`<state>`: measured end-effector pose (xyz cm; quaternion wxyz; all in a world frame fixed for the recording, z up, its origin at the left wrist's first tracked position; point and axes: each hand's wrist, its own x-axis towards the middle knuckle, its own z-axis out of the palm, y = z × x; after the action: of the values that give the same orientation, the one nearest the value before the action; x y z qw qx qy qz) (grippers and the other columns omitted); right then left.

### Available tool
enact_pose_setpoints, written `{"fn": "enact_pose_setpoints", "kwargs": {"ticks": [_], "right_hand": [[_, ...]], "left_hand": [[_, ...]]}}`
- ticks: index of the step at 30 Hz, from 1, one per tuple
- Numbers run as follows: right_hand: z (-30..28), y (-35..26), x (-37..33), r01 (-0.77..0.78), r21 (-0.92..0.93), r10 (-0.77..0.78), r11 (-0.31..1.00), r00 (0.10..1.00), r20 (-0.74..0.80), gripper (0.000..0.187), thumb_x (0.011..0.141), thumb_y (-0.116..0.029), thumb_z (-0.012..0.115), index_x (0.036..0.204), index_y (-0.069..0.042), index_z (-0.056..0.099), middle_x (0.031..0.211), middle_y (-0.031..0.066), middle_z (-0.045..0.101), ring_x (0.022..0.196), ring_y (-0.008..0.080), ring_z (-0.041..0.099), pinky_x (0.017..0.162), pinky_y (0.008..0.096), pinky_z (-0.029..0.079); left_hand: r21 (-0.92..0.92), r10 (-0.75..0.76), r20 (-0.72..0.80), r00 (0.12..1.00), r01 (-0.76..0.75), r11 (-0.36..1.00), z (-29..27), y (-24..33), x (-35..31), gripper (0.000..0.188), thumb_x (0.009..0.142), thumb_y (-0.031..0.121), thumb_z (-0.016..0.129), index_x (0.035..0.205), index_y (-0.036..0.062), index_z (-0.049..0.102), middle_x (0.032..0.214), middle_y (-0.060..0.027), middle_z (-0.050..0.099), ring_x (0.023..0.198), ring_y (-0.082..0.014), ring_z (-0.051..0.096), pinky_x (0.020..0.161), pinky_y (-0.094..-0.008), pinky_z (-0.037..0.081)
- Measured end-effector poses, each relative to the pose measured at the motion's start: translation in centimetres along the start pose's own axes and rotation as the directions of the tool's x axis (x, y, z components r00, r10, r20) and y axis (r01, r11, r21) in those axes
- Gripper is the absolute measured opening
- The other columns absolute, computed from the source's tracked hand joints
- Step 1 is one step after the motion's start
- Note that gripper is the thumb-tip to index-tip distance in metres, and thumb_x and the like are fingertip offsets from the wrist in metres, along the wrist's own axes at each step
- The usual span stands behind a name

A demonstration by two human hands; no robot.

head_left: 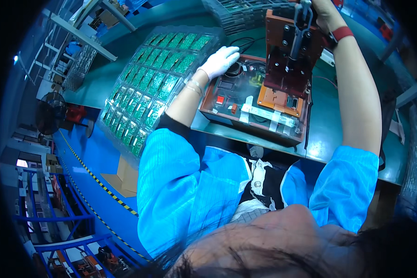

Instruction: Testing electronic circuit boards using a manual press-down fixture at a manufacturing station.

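My left hand point(221, 62), in a white glove, lies with its fingers stretched out on the far left corner of a test fixture box point(229, 111). The box has a clear top, a red switch point(220, 99) and an orange nest plate point(279, 99). Above that plate stands a dark red press head point(289, 69) with a metal toggle clamp point(296, 39). At the top edge of the view, my bare right hand point(328, 16) is closed around the clamp's lever; its fingers are partly hidden. Left of the box, a clear tray point(171, 78) holds rows of green circuit boards point(160, 60).
More clear trays point(245, 16) sit at the back of the green table point(326, 125). Black cables point(248, 41) run behind the box. To the left are a black fan point(51, 113), a blue rack point(55, 217) and a yellow-black floor line point(97, 180).
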<state>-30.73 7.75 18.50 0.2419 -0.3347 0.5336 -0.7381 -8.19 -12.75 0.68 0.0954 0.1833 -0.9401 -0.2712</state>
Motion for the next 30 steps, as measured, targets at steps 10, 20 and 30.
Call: {"fn": "enact_pose_setpoints", "kwargs": {"ticks": [10,20,30], "right_hand": [[-2.9,0.3,1.0,-0.056,-0.021,0.058,0.998,0.987,0.15,0.046,0.093,-0.037,0.063,0.125,-0.004,0.059,0.09,0.0041,0.065,0.07,0.0082,0.057,0.059,0.0194,0.048],[-4.7,1.2,2.7,-0.006,-0.061,0.021,0.998,0.968,0.248,0.045,0.1,-0.027,0.055,0.136,-0.001,0.048,0.098,0.0055,0.062,0.074,0.0078,0.056,0.06,0.0177,0.048],[-4.6,1.3,2.5,-0.024,-0.018,0.027,1.0,0.975,0.218,0.042,0.1,-0.027,0.054,0.134,-0.003,0.05,0.095,0.004,0.062,0.069,0.0068,0.055,0.057,0.017,0.046]], "left_hand": [[-0.288,0.154,-0.069,0.986,-0.168,0.943,-2.4,1.8,-15.3,0.046,0.095,0.031,0.056,0.132,0.0048,0.056,0.129,-0.0122,0.06,0.114,-0.0286,0.058,0.102,-0.0368,0.043],[-0.204,0.001,-0.08,0.997,-0.017,0.979,-4.1,0.4,-21.4,0.048,0.095,0.034,0.055,0.133,0.0054,0.056,0.128,-0.0136,0.061,0.114,-0.0306,0.059,0.101,-0.0376,0.045],[0.086,-0.197,0.012,0.98,0.196,0.977,-9.7,-1.8,-24.8,0.051,0.092,0.042,0.053,0.134,0.0126,0.057,0.13,-0.01,0.062,0.113,-0.0315,0.061,0.099,-0.0403,0.046]]}}
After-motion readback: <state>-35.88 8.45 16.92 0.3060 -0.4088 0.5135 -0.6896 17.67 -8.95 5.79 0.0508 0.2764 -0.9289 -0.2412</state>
